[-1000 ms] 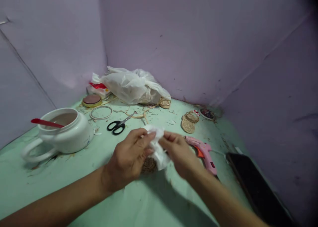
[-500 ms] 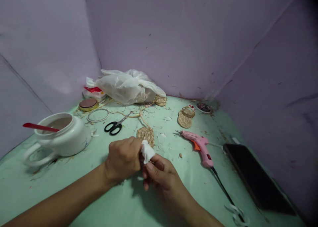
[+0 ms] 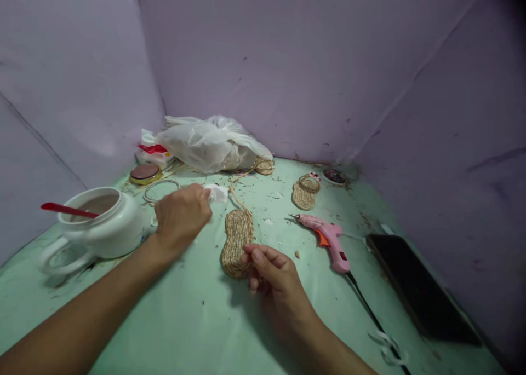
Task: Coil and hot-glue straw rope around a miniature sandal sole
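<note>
My left hand [image 3: 183, 213] is closed around a crumpled white tissue [image 3: 217, 193], which sticks out past the thumb. Below it and to the right is a small sole of coiled, braided straw [image 3: 237, 243], shaped like a slipper, with a loose strand running from its top. My right hand [image 3: 275, 282] has thumb and forefinger pinched together at the sole's lower right edge. Its fingertips overlap that edge; whatever sits between them is hidden. The black-handled scissors are covered by my left hand.
A white pot [image 3: 110, 227] with a red stick stands left. Behind are a round tin [image 3: 145, 173], a ring [image 3: 153, 191] and a plastic bag [image 3: 213, 145]. To the right lie a finished straw slipper [image 3: 304, 194], a pink glue gun [image 3: 329, 238] with its cord and a dark phone [image 3: 419, 287].
My left hand has moved away to the upper left with the tissue, uncovering the straw sole and hiding the scissors. My right hand stays near the sole, apart from the tissue now.
</note>
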`<act>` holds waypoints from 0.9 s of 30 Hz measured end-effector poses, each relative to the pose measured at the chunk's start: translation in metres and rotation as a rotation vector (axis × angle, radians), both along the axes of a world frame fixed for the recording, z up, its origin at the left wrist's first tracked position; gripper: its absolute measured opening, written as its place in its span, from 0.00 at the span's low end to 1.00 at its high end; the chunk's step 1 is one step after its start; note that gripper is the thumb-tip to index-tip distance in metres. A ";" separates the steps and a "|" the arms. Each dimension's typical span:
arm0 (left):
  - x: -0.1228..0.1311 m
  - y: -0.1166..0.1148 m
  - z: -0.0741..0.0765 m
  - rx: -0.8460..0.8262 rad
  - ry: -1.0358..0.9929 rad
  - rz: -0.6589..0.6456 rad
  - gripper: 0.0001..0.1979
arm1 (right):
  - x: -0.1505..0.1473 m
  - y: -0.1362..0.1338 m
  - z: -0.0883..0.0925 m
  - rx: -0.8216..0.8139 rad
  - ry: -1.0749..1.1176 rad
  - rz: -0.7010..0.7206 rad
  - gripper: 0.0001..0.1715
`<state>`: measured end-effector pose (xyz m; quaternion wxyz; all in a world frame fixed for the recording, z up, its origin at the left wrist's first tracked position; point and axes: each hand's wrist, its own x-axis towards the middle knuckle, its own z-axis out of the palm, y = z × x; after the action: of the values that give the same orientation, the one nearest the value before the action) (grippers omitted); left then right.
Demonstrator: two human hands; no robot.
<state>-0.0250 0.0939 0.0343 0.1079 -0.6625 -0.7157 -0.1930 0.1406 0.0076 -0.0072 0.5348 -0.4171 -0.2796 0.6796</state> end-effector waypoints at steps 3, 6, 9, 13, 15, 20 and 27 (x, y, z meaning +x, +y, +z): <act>-0.001 0.012 0.010 -0.028 0.012 0.080 0.22 | 0.008 0.003 0.002 0.048 -0.270 -0.057 0.18; 0.004 0.014 0.011 0.002 -0.031 0.072 0.30 | 0.018 0.005 0.005 0.148 -0.840 -0.067 0.19; 0.013 0.010 -0.002 -0.160 -0.227 -0.079 0.13 | 0.023 0.005 0.007 0.235 -1.340 0.035 0.22; 0.025 0.005 -0.025 -0.389 -0.422 -0.124 0.15 | 0.020 0.005 0.006 0.307 -1.542 0.169 0.19; 0.028 0.005 -0.032 -0.393 -0.504 -0.138 0.12 | 0.018 0.005 0.005 0.315 -1.529 0.175 0.18; 0.033 0.003 -0.032 -0.478 -0.864 -0.201 0.12 | 0.019 0.004 0.001 0.246 -1.393 0.105 0.17; 0.035 -0.019 -0.019 -0.760 -1.363 -0.346 0.18 | 0.025 0.008 0.005 0.157 -0.872 0.038 0.12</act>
<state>0.0105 0.0752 0.0152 -0.6179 -0.4916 -0.5281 -0.3124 0.1656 0.0152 -0.0023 0.3844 -0.6178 -0.5372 0.4266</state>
